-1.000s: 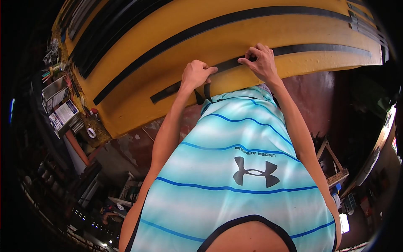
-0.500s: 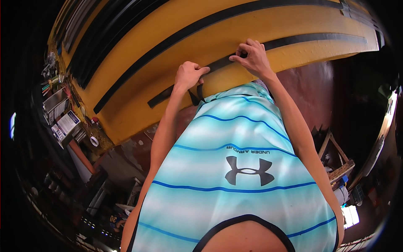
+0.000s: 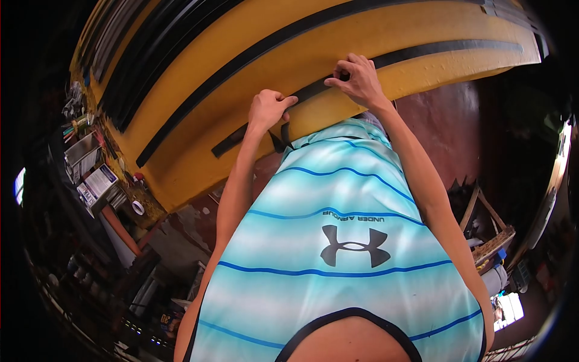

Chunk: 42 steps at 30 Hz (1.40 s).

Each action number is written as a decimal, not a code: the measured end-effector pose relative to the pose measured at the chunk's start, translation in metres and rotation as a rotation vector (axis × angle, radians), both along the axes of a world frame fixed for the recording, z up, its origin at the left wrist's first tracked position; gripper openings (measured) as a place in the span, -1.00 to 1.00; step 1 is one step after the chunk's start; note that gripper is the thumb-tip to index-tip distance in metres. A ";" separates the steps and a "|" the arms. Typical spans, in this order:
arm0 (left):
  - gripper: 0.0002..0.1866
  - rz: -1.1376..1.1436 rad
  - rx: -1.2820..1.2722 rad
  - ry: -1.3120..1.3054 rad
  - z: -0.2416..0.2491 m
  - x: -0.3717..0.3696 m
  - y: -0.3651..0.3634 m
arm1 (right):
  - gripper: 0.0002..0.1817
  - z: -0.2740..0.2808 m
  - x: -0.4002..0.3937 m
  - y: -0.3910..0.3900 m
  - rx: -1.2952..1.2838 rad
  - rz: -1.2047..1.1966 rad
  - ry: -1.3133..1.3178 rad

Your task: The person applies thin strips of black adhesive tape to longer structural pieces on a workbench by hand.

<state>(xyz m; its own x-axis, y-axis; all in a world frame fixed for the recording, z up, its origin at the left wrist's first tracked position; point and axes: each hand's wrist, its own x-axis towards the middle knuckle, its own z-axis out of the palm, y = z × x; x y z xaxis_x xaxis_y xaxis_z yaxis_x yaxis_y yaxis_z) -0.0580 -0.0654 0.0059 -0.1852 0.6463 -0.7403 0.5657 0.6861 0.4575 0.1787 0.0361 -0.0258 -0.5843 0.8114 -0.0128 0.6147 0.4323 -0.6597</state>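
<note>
A long black strip (image 3: 422,53) lies along the near side of the yellow table (image 3: 181,175). My left hand (image 3: 269,110) pinches this strip near its left part, thumb and fingers together, and the strip's end shows beyond the hand. Farther right, my right hand (image 3: 357,78) has its thumb and index finger curled together at the strip. A short dark piece hangs over the table edge just below my left hand. Behind both hands runs a second long black strip (image 3: 241,58), touched by neither.
More black strips (image 3: 136,72) lie bunched at the table's far left. Beside the left edge are a box with printed label (image 3: 99,182), a white tape roll (image 3: 138,207) and small clutter. A wooden frame (image 3: 491,241) stands at the lower right.
Both hands keep nearly the same pose at the strip. The view has shifted slightly.
</note>
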 end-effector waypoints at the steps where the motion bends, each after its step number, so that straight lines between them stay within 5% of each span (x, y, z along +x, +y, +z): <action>1: -0.59 0.009 -0.001 0.003 0.000 -0.001 -0.001 | -0.63 -0.001 -0.001 0.001 0.004 -0.001 0.005; 31: -0.61 0.067 0.065 -0.012 -0.009 0.006 -0.011 | -0.62 0.012 -0.004 0.003 -0.058 0.022 -0.047; 42: -0.61 0.067 0.074 -0.016 -0.006 0.003 -0.005 | -0.74 0.011 -0.007 -0.009 0.127 0.109 -0.056</action>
